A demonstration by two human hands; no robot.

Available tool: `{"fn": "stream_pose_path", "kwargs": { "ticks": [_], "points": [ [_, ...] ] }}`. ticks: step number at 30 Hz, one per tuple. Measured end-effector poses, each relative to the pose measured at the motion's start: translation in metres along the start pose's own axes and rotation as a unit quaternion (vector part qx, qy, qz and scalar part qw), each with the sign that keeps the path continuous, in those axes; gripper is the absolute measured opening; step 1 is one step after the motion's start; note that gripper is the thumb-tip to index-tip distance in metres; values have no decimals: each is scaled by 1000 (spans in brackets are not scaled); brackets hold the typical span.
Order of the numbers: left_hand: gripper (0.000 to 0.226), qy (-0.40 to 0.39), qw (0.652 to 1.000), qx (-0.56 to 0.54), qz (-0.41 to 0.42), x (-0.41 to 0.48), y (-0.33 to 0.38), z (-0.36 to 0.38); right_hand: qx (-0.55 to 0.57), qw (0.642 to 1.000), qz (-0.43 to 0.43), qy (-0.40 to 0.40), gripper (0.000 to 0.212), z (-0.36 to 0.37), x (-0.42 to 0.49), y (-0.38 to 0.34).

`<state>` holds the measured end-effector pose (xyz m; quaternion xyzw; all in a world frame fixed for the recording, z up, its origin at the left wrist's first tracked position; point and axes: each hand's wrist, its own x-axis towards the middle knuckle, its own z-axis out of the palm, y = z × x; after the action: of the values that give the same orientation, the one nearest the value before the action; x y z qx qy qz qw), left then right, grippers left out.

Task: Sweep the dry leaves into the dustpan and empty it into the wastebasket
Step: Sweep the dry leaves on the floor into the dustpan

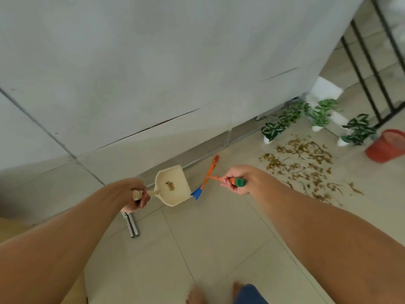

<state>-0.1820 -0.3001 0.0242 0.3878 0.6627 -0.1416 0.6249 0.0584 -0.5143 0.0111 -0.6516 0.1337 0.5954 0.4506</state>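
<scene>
My left hand point(134, 195) grips the long handle of a cream dustpan point(173, 186), which hangs above the tiled floor in the middle of the view. My right hand point(240, 179) grips the green-capped end of an orange broom point(210, 172) with blue bristles beside the pan's right edge. Dry brown leaves point(304, 165) lie scattered on the floor to the right, well apart from both tools. A red mesh wastebasket point(386, 147) stands at the far right, just beyond the leaves.
A grey wall point(153, 73) runs behind the dustpan. Three small potted plants point(320, 116) in white pots stand along the wall by the leaves. A black railing point(372, 69) is at top right. A metal bracket point(131, 226) lies on the floor below my left hand. My bare feet point(197, 295) show at the bottom.
</scene>
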Motion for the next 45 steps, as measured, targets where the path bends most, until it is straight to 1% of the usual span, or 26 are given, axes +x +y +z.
{"fn": "stream_pose_path", "kwargs": {
  "ticks": [5,7,9,11,15,19,24,28,32,35,38,41,45],
  "points": [
    [6,5,998,-62,1,-19,-21,74,26,999,-27,-2,19,-76,-29,39],
    [5,0,996,-89,-3,-28,-31,107,43,999,-31,5,17,-103,-37,56],
    [3,-1,992,-123,-8,-36,-44,140,58,998,-34,8,11,-131,-45,74],
    [5,-2,989,-150,-13,-42,-57,171,95,995,-36,-1,9,-163,-51,95],
    [10,-6,982,-187,-20,-48,-84,225,171,984,-9,-42,9,-230,-67,127],
    [15,-4,984,-177,-15,-64,-106,293,201,978,-10,-59,15,-304,-89,148],
    [15,0,983,-182,-10,-83,-111,367,170,984,-16,-48,11,-369,-93,166],
    [14,-4,979,-205,-10,-89,-106,398,146,988,-34,-42,33,-397,-82,159],
    [14,-2,974,-228,-9,-83,-93,423,111,992,-24,-54,39,-420,-64,142],
    [16,12,969,-245,-3,-69,-78,446,63,995,-4,-72,35,-431,-45,120],
    [33,37,970,-241,5,-48,-55,468,8,998,9,-69,30,-439,-18,92],
    [37,79,967,-242,9,-35,-30,491,-54,997,36,-47,26,-452,7,64],
    [38,88,962,-257,-5,-26,-3,511,-154,986,65,-10,14,-488,21,26]
  ]
}}
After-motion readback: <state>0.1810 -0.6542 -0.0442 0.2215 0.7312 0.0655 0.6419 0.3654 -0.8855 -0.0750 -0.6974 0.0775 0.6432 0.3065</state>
